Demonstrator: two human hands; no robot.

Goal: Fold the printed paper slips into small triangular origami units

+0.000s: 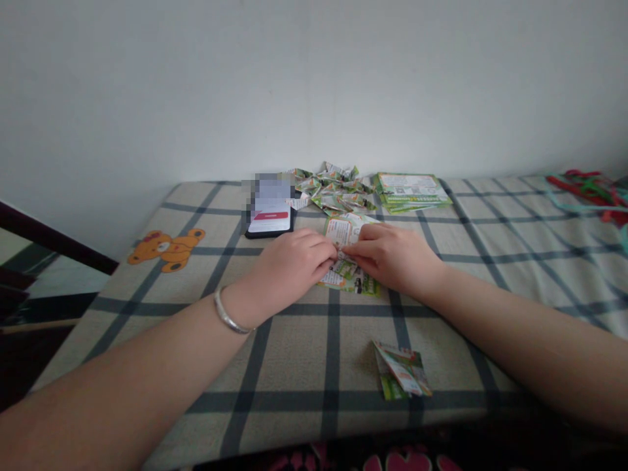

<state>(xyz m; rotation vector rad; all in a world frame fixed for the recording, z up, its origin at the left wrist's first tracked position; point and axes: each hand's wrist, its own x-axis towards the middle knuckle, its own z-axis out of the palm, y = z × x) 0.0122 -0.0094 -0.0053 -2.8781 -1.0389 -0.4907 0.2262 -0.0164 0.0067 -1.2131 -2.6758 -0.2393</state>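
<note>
A green and white printed paper sheet (343, 230) lies on the checked tablecloth under both hands, with a folded part on top. My left hand (301, 261), with a silver bangle at its wrist, holds the paper's left side with its fingers drawn together. From the right, my right hand (392, 255) grips the same paper, thumb and fingertips closed on it. The two sets of fingertips almost meet at its middle. Nearer the table's front edge lies a folded printed piece (403, 371), apart from both hands.
Several folded paper pieces (338, 186) are heaped at the back, by the wall. To their right sits a stack of printed sheets (411, 191), to their left a phone (269, 219) with its screen lit. A bear-shaped picture (167, 250) is at far left. Red and green items (589, 186) lie far right.
</note>
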